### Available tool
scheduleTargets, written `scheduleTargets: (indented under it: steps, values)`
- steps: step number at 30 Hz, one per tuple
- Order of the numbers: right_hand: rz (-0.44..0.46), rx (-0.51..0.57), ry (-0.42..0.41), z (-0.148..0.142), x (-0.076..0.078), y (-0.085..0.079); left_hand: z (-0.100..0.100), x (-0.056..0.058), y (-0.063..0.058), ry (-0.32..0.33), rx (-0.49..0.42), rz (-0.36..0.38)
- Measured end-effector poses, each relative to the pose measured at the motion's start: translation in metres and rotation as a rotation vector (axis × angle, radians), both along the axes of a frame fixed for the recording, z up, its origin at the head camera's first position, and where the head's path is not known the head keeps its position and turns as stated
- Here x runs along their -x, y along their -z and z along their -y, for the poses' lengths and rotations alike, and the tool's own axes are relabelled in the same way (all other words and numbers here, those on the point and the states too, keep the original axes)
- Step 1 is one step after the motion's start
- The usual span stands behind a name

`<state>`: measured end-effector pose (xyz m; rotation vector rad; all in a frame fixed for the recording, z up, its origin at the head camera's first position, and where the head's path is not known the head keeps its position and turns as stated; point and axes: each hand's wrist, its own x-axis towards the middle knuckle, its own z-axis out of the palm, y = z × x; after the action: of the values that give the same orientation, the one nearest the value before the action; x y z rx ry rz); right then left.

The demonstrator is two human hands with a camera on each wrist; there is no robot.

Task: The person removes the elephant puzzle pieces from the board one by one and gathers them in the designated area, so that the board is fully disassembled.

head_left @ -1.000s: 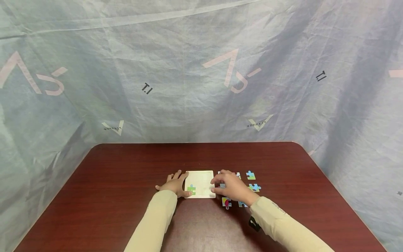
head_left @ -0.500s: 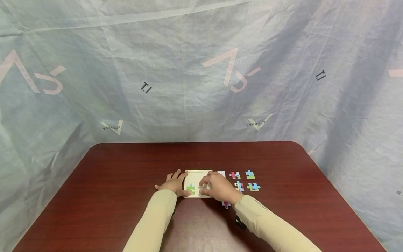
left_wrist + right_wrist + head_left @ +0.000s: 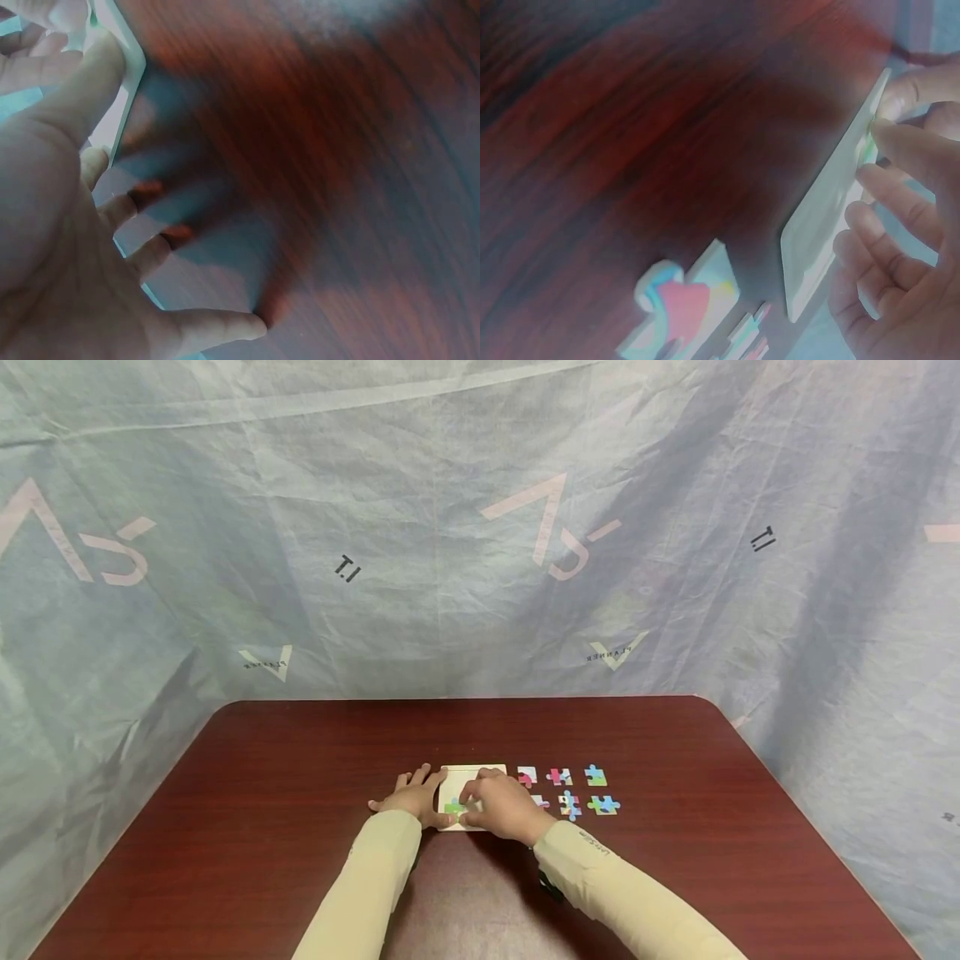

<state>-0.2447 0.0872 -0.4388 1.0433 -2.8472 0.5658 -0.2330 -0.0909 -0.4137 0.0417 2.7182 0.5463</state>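
Observation:
My left hand [image 3: 408,802] lies spread at the left side of a pale wooden puzzle board [image 3: 474,769], its thumb at the near-left corner. Its other fingertips rest along the board's edge and on the table in the left wrist view. A green puzzle piece [image 3: 452,807] sits in the board's near-left corner. Over the board, my right hand [image 3: 501,806] has its thumb and fingers curled close around a puzzle piece [image 3: 868,152], mostly hidden, with a green edge showing below the thumb in the right wrist view.
Right of the board lie several loose puzzle pieces, among them a blue-green one [image 3: 603,805] and a red-white one [image 3: 559,777]. A pink and yellow piece [image 3: 686,307] lies near the right wrist. Grey cloth [image 3: 450,527] hangs behind the dark red table [image 3: 300,760].
My right hand has moved left from beside the loose pieces to over the board, close to the green piece. Loose pieces it covered now show. The left hand has stayed at the board's edge.

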Motion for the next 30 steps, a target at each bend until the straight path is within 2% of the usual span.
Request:
scheduleTargets:
  steps: [7, 22, 30]
  values:
    - [-0.011, -0.025, 0.013, 0.005, 0.003, 0.0, 0.0, 0.001, -0.001, 0.003, 0.006, 0.008]
    - [0.099, -0.019, 0.09, -0.004, 0.006, -0.006, -0.001, -0.003, -0.007, 0.015, -0.011, 0.004]
    - [0.116, -0.03, 0.072, -0.009, 0.009, -0.009, -0.002, -0.004, -0.008, 0.013, 0.005, -0.002]
